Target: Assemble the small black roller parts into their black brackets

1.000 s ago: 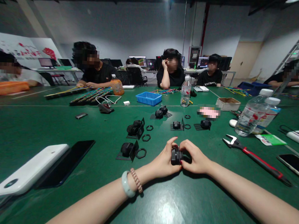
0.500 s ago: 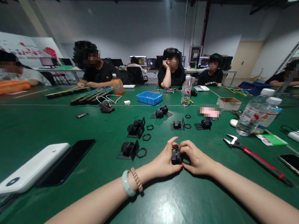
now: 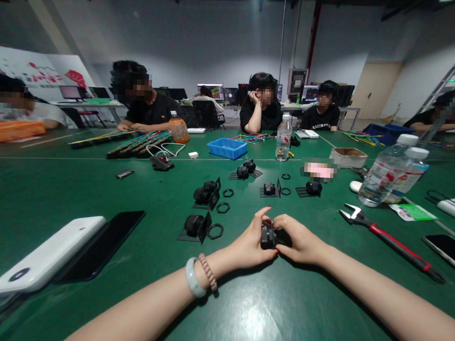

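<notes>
Low over the green table point(image 3: 250, 314), my left hand point(image 3: 250, 240) grips a black cable gland point(image 3: 269, 236) between thumb and fingers. My right hand point(image 3: 298, 239) closes on the right side of the same gland, its thumb and fingertips bent around that end; what lies under those fingertips is partly hidden. To the left stands another black fitting on an angled bracket point(image 3: 196, 227), with a loose hex ring nut point(image 3: 215, 231) beside it. Beyond it are more fittings on a bracket point(image 3: 207, 195) and another ring nut point(image 3: 223, 208).
An adjustable wrench point(image 3: 391, 242) with red-black handle lies at right, near water bottles point(image 3: 383, 171). A white power bank point(image 3: 47, 255) and a dark phone point(image 3: 103, 245) lie at left. A blue tray point(image 3: 227, 149) stands farther back. Several people sit around the table.
The fingers of my right hand have shifted slightly against the gland's right side. My left hand keeps its grip; the things on the table stay in place.
</notes>
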Motion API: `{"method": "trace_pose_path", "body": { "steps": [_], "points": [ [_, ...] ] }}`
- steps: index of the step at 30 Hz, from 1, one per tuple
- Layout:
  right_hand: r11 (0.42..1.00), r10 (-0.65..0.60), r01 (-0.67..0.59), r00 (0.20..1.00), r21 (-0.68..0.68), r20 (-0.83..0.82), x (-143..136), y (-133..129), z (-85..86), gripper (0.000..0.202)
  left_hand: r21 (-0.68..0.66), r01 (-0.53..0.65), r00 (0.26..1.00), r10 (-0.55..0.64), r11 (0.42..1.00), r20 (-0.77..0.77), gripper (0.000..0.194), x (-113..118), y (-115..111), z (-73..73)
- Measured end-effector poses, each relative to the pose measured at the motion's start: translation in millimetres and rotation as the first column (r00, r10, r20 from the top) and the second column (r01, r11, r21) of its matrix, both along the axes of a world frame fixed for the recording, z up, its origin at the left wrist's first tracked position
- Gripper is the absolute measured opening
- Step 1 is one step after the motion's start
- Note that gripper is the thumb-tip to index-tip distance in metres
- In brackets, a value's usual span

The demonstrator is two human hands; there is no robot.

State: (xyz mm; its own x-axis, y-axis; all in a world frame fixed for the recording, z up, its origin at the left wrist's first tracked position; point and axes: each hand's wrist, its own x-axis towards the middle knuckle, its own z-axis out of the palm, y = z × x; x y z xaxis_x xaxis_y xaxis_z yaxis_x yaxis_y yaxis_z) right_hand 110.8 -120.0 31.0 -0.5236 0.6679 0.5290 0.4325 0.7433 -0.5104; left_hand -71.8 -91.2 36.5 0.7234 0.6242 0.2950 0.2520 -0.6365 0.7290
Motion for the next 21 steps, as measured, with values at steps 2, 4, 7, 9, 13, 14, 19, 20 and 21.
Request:
{"method": "trace_pose_path", "body": {
  "steps": [2, 4, 7, 9, 13, 14, 19, 20, 21],
  "points": [
    [1.000, -0.009, 0.009, 1.000, -0.017, -0.006, 0.2, -0.7, 1.3, 0.039, 0.000, -0.004, 1.000, 0.004, 1.000, -0.005, 0.091, 0.0, -0.1, -0.1],
    [0.999, -0.018, 0.018, 1.000, -0.032, -0.008, 0.5, -1.2, 1.9, 0.039, -0.001, -0.007, 1.000, 0.007, 1.000, -0.006, 0.092, -0.1, -0.2, -0.1],
    [0.998, -0.036, 0.035, 0.999, -0.045, -0.006, 0.8, -1.2, 1.2, 0.039, -0.001, -0.007, 1.000, 0.007, 1.000, -0.004, 0.091, -0.2, -0.2, -0.1],
    [0.998, -0.046, 0.046, 0.999, -0.052, -0.008, 0.8, -0.8, 0.2, 0.039, -0.003, -0.010, 1.000, 0.010, 1.000, -0.002, 0.091, -0.1, -0.2, -0.1],
    [0.997, -0.059, 0.058, 0.998, -0.060, -0.024, 0.6, 0.1, -0.7, 0.040, -0.011, -0.017, 1.000, 0.017, 1.000, -0.003, 0.091, 0.0, -0.4, 0.2],
    [0.996, -0.060, 0.058, 0.998, -0.061, -0.029, 0.7, 0.2, -0.6, 0.040, -0.012, -0.016, 1.000, 0.016, 1.000, -0.001, 0.091, 0.0, -0.5, 0.4],
    [0.996, -0.062, 0.060, 0.998, -0.070, -0.033, 1.7, 0.8, 1.3, 0.038, -0.008, -0.001, 1.000, 0.001, 1.000, 0.012, 0.091, 0.0, -1.0, 1.5],
    [0.995, -0.067, 0.064, 0.997, -0.073, -0.032, 1.9, 0.8, 1.7, 0.037, -0.008, 0.001, 1.000, -0.001, 1.000, 0.013, 0.091, 0.0, -1.0, 1.7],
    [0.995, -0.072, 0.069, 0.997, -0.075, -0.032, 2.0, 0.8, 2.1, 0.037, -0.008, 0.001, 1.000, -0.001, 1.000, 0.013, 0.091, 0.0, -1.1, 1.9]
  ]
}}
